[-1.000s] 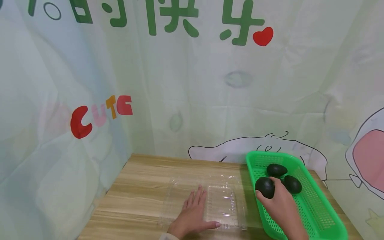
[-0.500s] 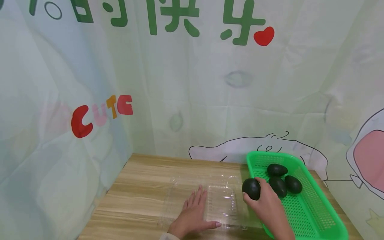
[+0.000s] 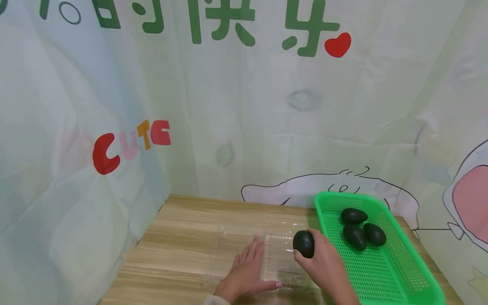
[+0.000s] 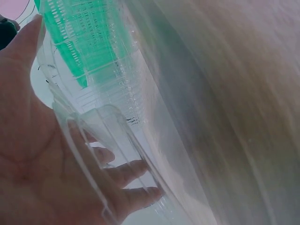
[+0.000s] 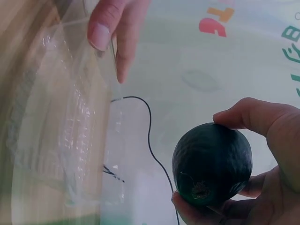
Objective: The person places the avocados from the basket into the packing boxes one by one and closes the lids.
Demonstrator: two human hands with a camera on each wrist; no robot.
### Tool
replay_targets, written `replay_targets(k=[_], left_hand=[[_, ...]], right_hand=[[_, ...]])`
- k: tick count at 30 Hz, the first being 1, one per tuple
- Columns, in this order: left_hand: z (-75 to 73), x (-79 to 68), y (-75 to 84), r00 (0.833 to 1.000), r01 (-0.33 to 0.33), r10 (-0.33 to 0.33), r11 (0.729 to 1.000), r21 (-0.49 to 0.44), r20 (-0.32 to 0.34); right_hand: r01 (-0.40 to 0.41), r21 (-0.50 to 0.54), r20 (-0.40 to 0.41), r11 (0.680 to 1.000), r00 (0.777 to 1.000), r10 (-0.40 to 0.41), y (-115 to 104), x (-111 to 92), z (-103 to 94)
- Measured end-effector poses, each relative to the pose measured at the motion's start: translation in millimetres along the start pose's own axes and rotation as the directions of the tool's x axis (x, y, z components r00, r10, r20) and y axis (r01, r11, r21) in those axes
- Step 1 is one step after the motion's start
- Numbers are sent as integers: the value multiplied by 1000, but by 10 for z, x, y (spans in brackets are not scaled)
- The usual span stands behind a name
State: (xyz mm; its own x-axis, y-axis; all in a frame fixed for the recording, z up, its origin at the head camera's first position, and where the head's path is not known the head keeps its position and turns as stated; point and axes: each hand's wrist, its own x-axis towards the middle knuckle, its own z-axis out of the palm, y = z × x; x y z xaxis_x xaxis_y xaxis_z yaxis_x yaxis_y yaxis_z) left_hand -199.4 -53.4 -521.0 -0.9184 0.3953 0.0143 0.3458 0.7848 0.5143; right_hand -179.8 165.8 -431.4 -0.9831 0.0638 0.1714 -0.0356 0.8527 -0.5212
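On the worktop (image 3: 183, 220): set with a clear plastic container (image 3: 280, 254) around the middle and a green basket (image 3: 377, 277) to the right.
Held avocado (image 3: 303, 244): near-black with a green cast, rounded, faintly pebbled, slightly glossy; marked at one end by a rough brownish stem scar (image 5: 201, 190); located in the air, in front of the container's right side in the head view, beside the basket.
Right hand (image 3: 328, 262): curled round the avocado, with thumb and fingers in contact.
Left hand (image 3: 245, 271): spread and flat, fingers straight, resting on the container.
Basket contents: three similar dark avocados (image 3: 354, 237), grouped close together toward the far end.
Hard to make out: container edges, see-through against wood grain; in the left wrist view, fingers seen partly through plastic, inside or outside the wall impossible to tell.
Hidden: part of the held avocado, behind gripping fingers.
Cut off: near end of the basket; tops of the green lettering (image 3: 228, 15) on the backdrop (image 3: 244, 101); in the left wrist view, a dark shape (image 4: 6, 32) at the left edge.
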Motion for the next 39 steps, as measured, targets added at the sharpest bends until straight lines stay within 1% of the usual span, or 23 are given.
replay_targets(k=[7,11,20,23,27,30,35,39], left_hand=[[-12,8,5,1000,9,-9,1000,8,18],[-14,20,5,999,19,-19,1000,4,31],[8,27,-15,1000,7,-8,999,40,13],[13,32,-30,1000,11,-11,999,33,13],[10,37,-47,1000,4,-4,1000,15,4],[16,35,-52,1000,-2,2,1000,28,2],[26,27,-42,1000,8,-9,998,61,18],[17,18,-20,1000,15,-16,998,55,21]], right_hand=[[20,-12,7,1000,1000,-20,-51,16,129],[17,-13,21,1000,1000,-16,-68,13,207],[8,-16,72,1000,997,-7,-126,0,376],[12,-6,79,1000,997,-12,-146,-7,442],[62,9,62,998,996,-63,-162,-23,539],[101,20,59,995,993,-102,-167,-32,605],[110,64,90,992,989,-115,-167,-44,705],[141,82,73,987,986,-147,-153,-61,790]])
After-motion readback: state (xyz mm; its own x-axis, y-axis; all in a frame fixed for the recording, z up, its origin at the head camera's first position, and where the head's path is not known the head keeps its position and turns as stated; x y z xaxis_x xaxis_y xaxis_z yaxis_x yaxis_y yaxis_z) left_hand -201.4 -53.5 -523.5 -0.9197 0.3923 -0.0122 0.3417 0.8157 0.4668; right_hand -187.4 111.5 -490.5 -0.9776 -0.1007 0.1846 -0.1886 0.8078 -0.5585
